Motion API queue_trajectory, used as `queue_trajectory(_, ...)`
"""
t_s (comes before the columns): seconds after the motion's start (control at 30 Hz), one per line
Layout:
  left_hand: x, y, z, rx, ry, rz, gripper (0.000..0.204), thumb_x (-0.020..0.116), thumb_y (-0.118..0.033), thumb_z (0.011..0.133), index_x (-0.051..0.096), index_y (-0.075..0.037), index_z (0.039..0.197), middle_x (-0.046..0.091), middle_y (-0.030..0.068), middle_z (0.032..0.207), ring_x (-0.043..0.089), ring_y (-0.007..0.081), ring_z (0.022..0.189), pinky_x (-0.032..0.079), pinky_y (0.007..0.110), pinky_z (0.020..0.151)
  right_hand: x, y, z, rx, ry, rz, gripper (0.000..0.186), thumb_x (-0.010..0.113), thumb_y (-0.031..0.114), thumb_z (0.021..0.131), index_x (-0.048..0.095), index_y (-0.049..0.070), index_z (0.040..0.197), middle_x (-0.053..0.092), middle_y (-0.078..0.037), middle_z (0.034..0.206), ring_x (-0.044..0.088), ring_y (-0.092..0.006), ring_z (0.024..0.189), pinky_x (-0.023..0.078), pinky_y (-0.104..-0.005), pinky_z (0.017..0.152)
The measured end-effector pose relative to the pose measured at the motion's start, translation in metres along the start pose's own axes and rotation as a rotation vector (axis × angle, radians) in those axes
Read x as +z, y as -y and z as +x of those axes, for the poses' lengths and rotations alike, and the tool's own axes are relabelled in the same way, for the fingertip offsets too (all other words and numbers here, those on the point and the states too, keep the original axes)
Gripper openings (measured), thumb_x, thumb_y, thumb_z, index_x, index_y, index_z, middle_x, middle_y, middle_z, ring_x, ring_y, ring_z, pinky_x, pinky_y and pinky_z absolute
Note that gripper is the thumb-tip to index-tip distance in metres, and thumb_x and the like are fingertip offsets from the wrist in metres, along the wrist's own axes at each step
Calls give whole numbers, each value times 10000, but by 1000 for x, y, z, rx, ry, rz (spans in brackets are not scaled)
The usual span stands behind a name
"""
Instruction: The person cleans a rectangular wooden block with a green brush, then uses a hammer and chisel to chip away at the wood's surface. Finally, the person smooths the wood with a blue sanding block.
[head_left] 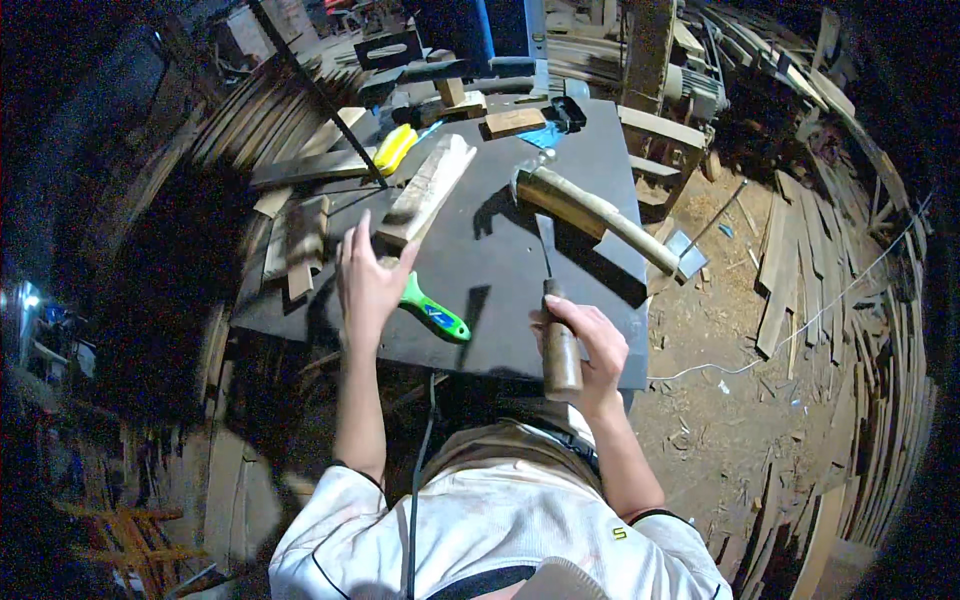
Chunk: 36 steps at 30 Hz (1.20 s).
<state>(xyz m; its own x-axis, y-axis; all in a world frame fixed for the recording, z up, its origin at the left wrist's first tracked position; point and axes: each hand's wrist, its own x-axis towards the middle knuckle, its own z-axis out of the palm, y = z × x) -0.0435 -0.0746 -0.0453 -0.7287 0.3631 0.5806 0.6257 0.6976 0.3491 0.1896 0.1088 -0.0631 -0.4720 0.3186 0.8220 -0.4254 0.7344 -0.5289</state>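
Note:
My right hand [590, 345] is closed round the brown wooden handle of a chisel [562, 355], whose flat metal blade points away from me over the dark tabletop [490, 250]. My left hand [367, 285] has its fingers apart, thumb close to the near end of a pale wood block [432, 190]; whether it touches the block I cannot tell. Just right of that hand lies a green-handled tool [435, 310], its head hidden. Beyond the chisel a hammer [600, 210] with a long wooden handle lies slantwise, its handle reaching past the table's right edge.
A yellow tool [395, 149], a small wood block [515, 123] and a black object [567, 114] lie toward the far side. Short wood pieces [297, 240] sit at the left. Planks [785, 260] and shavings cover the floor at right, where a white cord [720, 370] runs.

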Motion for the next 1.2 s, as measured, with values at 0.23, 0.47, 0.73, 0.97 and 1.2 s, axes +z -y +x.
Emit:
queue_trajectory(0.23, 46, 18, 30, -5, 209, 194, 829, 781, -493, 765, 511, 81, 1299, 587, 290, 1123, 570, 441, 1091, 471, 488, 950, 2, -7, -12, 93, -8, -28, 406, 786, -16, 739, 665, 9, 1126, 724, -156, 969, 716, -246, 821, 554, -316, 739)
queue_trajectory(0.47, 16, -35, 10, 30, 171, 141, 762, 733, -440, 757, 532, 27, 1325, 610, 264, 1063, 615, 419, 1013, 501, 480, 890, 4, -15, -18, 199, -138, -8, 405, 803, 14, 762, 658, 21, 1141, 725, -137, 1014, 724, -207, 859, 562, -299, 761)
queue_trajectory(0.73, -17, -97, -54, 153, 341, 47, 933, 788, -542, 686, 492, 23, 1366, 676, 255, 931, 660, 402, 860, 511, 481, 840, 4, -17, -27, 283, -188, 79, 395, 799, 27, 761, 659, 17, 1130, 727, -143, 982, 732, -215, 829, 564, -301, 745)
queue_trajectory(0.97, -13, -109, -65, 222, 330, -527, 801, 814, -399, 749, 514, -2, 1377, 621, 148, 959, 633, 347, 876, 508, 425, 834, -9, -7, -12, 109, -22, -43, 518, 816, 61, 674, 650, 9, 1162, 720, -147, 963, 706, -272, 789, 549, -340, 735)
queue_trajectory(1.2, -29, -118, -62, 694, 253, -586, 609, 741, -196, 778, 568, -68, 1347, 547, 175, 1295, 540, 363, 1221, 428, 465, 1044, -8, 1, 7, -115, 312, -78, 496, 757, 56, 571, 644, 10, 1052, 674, -117, 844, 665, -313, 806, 533, -409, 762)
